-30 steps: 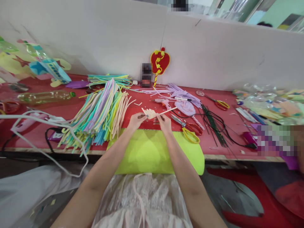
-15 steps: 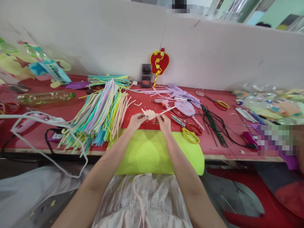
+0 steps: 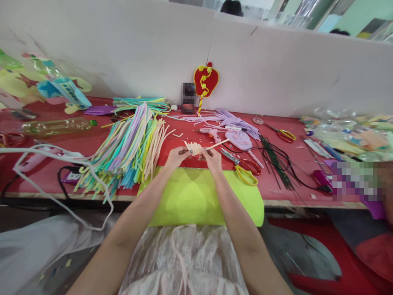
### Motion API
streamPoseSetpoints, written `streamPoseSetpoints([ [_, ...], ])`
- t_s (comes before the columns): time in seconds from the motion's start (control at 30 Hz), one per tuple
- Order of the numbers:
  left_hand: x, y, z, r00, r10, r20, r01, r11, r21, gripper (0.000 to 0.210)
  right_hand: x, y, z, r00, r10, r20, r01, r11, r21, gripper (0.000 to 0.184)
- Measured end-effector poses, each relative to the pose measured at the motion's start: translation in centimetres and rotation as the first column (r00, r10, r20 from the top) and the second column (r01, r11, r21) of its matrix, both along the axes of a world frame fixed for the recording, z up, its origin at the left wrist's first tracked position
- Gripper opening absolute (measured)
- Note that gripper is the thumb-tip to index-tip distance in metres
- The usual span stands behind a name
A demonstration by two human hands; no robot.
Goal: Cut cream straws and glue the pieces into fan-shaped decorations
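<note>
Between my two hands is a cream pipe cleaner [image 3: 194, 148], bent into a small scalloped fan shape, with a straight end sticking out on each side. My left hand [image 3: 177, 157] pinches its left side. Fingertips of my right hand [image 3: 212, 158] are closed on its right side, near where the longer straight end slants up to the right. Both hands are just above the red table [image 3: 196, 163], behind a yellow-green sheet [image 3: 193, 196]. A big bundle of pastel pipe cleaners [image 3: 123, 151] lies left of my left hand. Scissors [image 3: 245, 169] with red and yellow handles lie right of my right hand.
A pink glue gun [image 3: 213, 135] and a lilac fuzzy piece [image 3: 238, 139] lie behind my right hand. A red-and-yellow fan ornament [image 3: 206, 82] leans on the wall. Dark green stems [image 3: 278, 166] and a black cable are on the right. A white cord [image 3: 106, 192] loops at left.
Almost nothing differs. The cream pipe cleaner piece has tilted slightly, and both hands keep their pinch on it in about the same place.
</note>
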State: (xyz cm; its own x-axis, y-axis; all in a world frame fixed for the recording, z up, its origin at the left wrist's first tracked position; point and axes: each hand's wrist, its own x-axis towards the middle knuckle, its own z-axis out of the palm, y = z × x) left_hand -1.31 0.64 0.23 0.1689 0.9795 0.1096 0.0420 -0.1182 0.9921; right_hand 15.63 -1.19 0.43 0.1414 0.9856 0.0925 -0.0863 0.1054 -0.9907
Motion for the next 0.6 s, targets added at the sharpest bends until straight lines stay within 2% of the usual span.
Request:
streamPoseSetpoints([
  [0.23, -0.05, -0.19, 0.26, 0.999, -0.012, -0.050, 0.011, 1.000, -0.026, 0.028, -0.03, -0.04, 0.13, 0.999, 0.008, -0.040, -0.008, 1.000, 0.003, 0.040],
  [0.6, 0.12, -0.12, -0.28, 0.997, -0.002, 0.072, 0.010, 0.994, -0.110, 0.040, -0.05, -0.25, 0.31, 0.999, 0.032, 0.003, -0.032, 0.999, -0.018, 0.039],
])
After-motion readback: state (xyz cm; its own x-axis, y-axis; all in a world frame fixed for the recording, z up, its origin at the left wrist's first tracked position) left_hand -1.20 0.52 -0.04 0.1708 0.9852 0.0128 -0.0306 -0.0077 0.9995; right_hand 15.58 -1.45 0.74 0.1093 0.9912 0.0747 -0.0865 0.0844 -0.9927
